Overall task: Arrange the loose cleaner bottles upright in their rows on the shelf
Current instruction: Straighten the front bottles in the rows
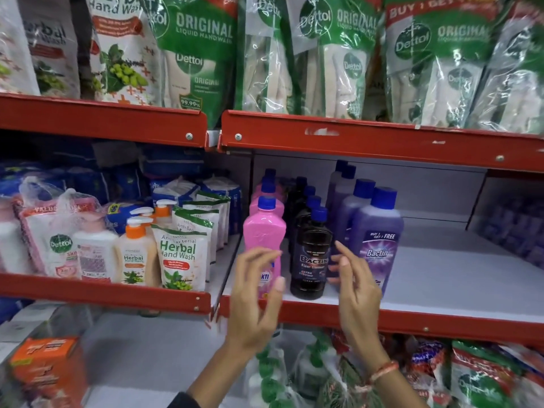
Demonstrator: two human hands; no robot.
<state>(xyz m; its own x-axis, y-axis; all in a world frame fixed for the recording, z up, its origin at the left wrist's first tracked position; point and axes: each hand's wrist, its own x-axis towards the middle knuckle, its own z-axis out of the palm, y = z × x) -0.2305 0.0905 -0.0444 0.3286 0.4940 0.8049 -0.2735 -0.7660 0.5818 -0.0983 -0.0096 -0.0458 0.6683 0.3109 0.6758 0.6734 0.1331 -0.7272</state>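
Three rows of blue-capped cleaner bottles stand upright on the white shelf board (441,278): pink bottles (264,234) on the left, black Bactin bottles (311,254) in the middle, purple Bactin bottles (379,231) on the right. My left hand (256,301) hovers in front of the front pink bottle, fingers spread, holding nothing. My right hand (356,287) is raised between the front black and front purple bottle, fingers apart, just short of them. Both hands partly hide the lower labels.
The red shelf lip (412,322) runs below the bottles. Herbal hand wash pouches (179,257) and pump bottles (135,254) fill the left bay. Dettol refill packs (323,60) hang on the shelf above. Bare white board lies right of the purple row.
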